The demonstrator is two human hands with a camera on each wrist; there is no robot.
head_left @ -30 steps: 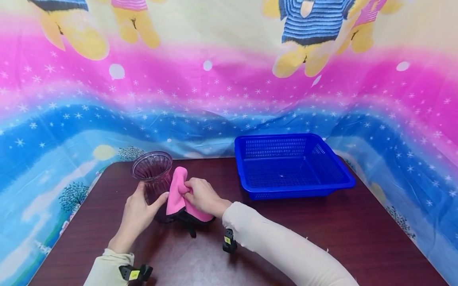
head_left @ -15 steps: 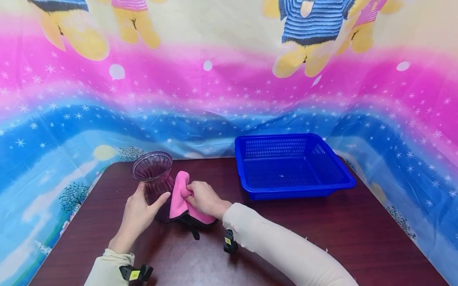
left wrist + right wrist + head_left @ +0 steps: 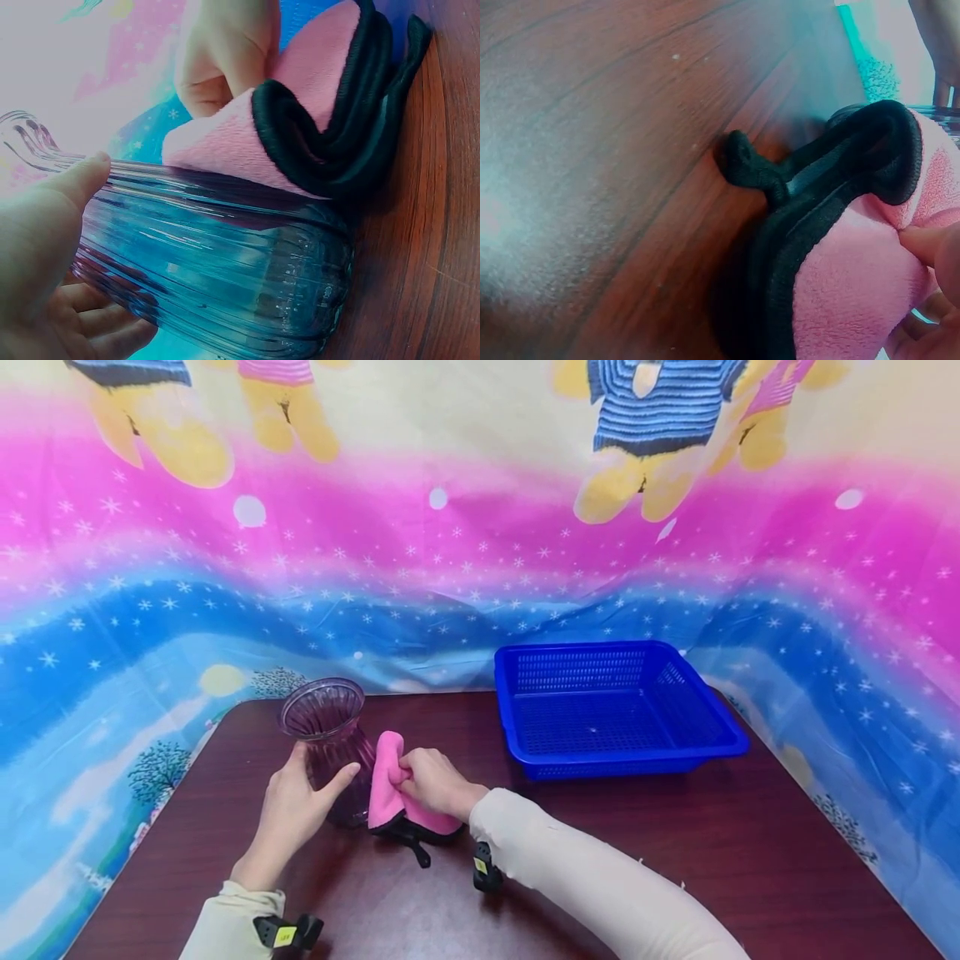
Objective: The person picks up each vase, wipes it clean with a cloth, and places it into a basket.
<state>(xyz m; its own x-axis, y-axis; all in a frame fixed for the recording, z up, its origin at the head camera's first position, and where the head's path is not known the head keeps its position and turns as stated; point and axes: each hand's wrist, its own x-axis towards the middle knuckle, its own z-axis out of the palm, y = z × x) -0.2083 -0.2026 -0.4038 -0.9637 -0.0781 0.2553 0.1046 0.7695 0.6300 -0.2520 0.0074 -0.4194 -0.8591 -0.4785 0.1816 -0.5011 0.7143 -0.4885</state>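
A ribbed, purple-tinted glass vase [image 3: 341,756] with a flared mouth stands on the left of the table. My left hand [image 3: 288,802] grips it from the near left side. In the left wrist view the thumb lies along one side of the glass [image 3: 225,259] and the fingers curl behind it. My right hand [image 3: 437,783] pinches a folded pink cloth [image 3: 386,789] with black edging. That cloth [image 3: 225,139] lies against the vase's right side, low down. A small black loop [image 3: 750,166] sticks out from its edging. Part of the right hand's fingers is hidden by folds.
A blue plastic basket [image 3: 600,722] with perforated sides stands at the back right of the dark wood table [image 3: 675,827]. Behind the table hangs a patterned cloth backdrop [image 3: 450,552], close to the rear edge.
My right hand and the pink cloth have slid slightly right and down along the vase, so more of its lower body shows. The left hand keeps its hold almost unmoved.
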